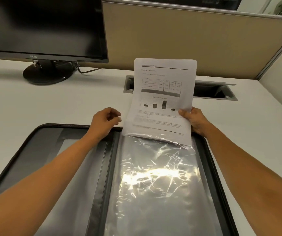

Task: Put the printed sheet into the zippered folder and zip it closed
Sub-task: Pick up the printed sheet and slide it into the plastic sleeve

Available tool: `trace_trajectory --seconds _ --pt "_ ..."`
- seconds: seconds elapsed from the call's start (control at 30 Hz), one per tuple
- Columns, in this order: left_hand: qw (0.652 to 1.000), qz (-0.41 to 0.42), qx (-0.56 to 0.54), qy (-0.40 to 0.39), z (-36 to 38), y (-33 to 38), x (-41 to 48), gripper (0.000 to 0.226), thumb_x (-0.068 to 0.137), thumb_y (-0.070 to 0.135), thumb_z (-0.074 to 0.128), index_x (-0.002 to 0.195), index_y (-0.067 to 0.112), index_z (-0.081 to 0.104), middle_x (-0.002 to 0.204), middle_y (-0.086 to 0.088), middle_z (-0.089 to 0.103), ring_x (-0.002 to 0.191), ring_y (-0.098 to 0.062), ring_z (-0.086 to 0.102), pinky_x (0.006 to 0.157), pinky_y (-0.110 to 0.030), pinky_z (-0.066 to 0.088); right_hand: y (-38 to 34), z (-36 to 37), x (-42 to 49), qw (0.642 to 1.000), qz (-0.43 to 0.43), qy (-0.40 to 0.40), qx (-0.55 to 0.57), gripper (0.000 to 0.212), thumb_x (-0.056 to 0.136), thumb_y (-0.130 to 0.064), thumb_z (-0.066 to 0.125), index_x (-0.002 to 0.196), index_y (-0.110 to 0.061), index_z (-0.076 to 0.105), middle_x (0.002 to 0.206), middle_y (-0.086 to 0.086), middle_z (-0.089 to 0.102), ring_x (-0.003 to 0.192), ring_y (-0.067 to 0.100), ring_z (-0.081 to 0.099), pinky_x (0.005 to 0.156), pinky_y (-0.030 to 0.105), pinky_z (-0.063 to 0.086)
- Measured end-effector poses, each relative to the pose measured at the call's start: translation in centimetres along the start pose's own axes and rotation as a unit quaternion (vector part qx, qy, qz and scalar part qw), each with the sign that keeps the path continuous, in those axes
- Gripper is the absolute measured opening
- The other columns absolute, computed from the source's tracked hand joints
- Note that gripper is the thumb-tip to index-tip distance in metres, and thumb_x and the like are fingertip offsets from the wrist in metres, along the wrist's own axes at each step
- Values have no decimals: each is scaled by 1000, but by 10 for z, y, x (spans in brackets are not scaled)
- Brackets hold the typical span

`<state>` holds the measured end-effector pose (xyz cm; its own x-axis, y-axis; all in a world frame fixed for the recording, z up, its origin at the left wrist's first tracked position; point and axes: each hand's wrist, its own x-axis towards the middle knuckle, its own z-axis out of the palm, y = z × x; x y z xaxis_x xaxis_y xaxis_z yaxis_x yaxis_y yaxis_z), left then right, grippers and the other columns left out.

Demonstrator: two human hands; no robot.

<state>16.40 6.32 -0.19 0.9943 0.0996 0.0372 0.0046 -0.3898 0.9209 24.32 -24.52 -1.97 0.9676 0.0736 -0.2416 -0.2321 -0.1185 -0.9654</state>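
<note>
The zippered folder (40, 150) lies open flat on the desk, dark grey with a black zip edge. A shiny clear plastic sleeve (154, 176) covers its right half. The printed sheet (162, 92), white with a table and a bar chart, stands tilted up from the sleeve's top opening, its bottom edge just inside the plastic. My right hand (193, 120) grips the sheet's lower right edge. My left hand (105, 120) hovers at the sheet's lower left, fingers curled near the sleeve's top corner; whether it pinches the plastic I cannot tell.
A black monitor (43, 28) on a round stand (46, 74) occupies the far left. A grey cable slot (215, 91) is cut into the desk behind the sheet. A beige partition (188, 40) walls the back and right.
</note>
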Motion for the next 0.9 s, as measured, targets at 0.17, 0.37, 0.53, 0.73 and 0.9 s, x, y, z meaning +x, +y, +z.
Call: trace_trajectory --seconds 0.17,0.37,0.53,0.73,0.9 --pt "998 -44 40 -37 6 3 9 24 84 14 64 107 9 61 86 -10 69 66 -6 57 64 -16 44 -2 1 -1 1000 -5 -19 -21 26 86 -22 60 110 -17 53 109 11 64 95 26 64 86 49 52" --pt "996 -81 29 24 11 5 19 35 83 19 67 114 7 57 103 -10 64 85 -19 60 77 -29 49 -3 3 -7 994 4 -108 -23 35 78 -24 64 111 -16 56 108 8 66 95 24 66 82 41 56" --pt "981 -166 -95 -20 14 12 23 49 87 9 61 131 1 43 119 -22 59 94 -27 62 87 -35 51 -8 -1 -13 986 17 -162 -32 50 69 -25 71 114 -13 54 114 9 63 96 22 66 88 42 54" --pt "976 -178 -121 -42 12 15 25 31 86 -5 56 117 -6 55 113 -24 62 89 -27 61 77 -31 54 -12 -7 -20 974 68 -209 -59 61 61 -15 73 118 -10 52 121 13 59 107 27 60 95 45 47" --pt "976 -177 -75 -104 11 15 26 34 83 -9 58 117 -10 54 100 -22 64 88 -28 62 83 -34 53 -13 0 -17 991 46 -126 -20 24 81 -30 60 104 -24 57 105 3 68 92 24 68 73 37 59"
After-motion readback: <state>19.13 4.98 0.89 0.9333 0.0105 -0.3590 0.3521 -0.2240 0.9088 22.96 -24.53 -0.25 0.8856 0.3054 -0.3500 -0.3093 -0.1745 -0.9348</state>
